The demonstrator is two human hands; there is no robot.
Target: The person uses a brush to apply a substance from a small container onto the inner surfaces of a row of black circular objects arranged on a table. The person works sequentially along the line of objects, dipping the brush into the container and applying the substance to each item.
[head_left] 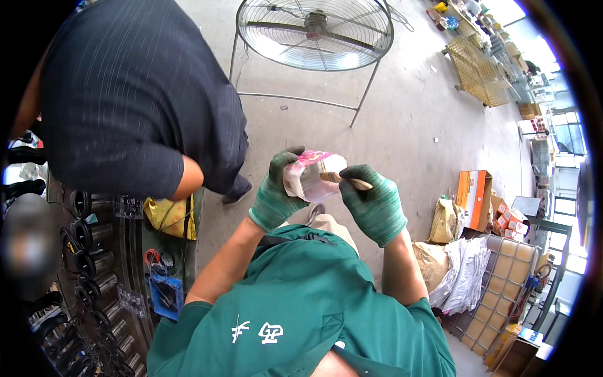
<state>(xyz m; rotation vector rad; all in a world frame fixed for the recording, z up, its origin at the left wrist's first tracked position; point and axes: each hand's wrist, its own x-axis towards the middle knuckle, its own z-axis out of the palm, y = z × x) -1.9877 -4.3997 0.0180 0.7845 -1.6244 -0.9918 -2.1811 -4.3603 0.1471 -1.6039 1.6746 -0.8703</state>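
In front of my body, my left hand (276,196), in a green knit glove with darker fingertips, is closed round a clear plastic tub (308,182) with a pink patch on its rim. The tub is tilted, and its open side faces my right hand. My right hand (379,204), gloved alike, pinches a wooden-handled brush (360,184). The rounded end of the handle sticks out past the fingers, while the brush's other end reaches into the tub's mouth. Its tip and whatever the tub contains cannot be made out clearly.
A person in dark clothes (138,100) stands close at the left. Ahead is a large floor fan (314,31) on a metal frame. Metal parts (85,235) line a bench at the left. Sacks (443,220), cartons (472,198) and a caged tank (502,283) stand at the right.
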